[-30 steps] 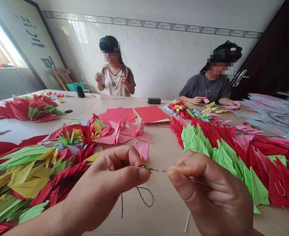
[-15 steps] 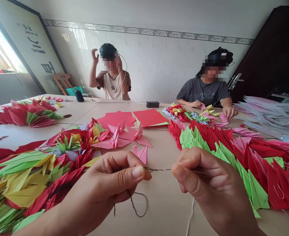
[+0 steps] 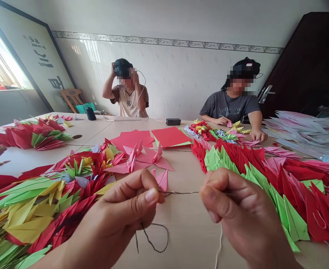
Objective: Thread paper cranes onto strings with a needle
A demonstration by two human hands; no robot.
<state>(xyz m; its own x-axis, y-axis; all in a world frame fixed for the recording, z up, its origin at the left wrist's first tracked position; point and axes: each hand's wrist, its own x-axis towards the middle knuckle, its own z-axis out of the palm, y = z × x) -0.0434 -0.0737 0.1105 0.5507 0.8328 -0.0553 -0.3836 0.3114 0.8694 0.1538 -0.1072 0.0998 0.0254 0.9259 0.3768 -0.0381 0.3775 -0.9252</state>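
Left grip [image 3: 122, 213], right grip [image 3: 237, 216] pinch needle [image 3: 181, 193] above tan table [image 3: 186, 235].

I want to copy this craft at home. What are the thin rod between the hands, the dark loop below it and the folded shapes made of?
Needle: looks like thin metal, grey with a slight shine.
Thread: dark, limp fibre, curling loosely over the table.
Folded shapes: matte coloured paper, with sharp creases.

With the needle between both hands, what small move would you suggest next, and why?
Probably pull the dark thread through with the left hand: it pinches the needle at one end, the right hand grips the other, slack loops below.
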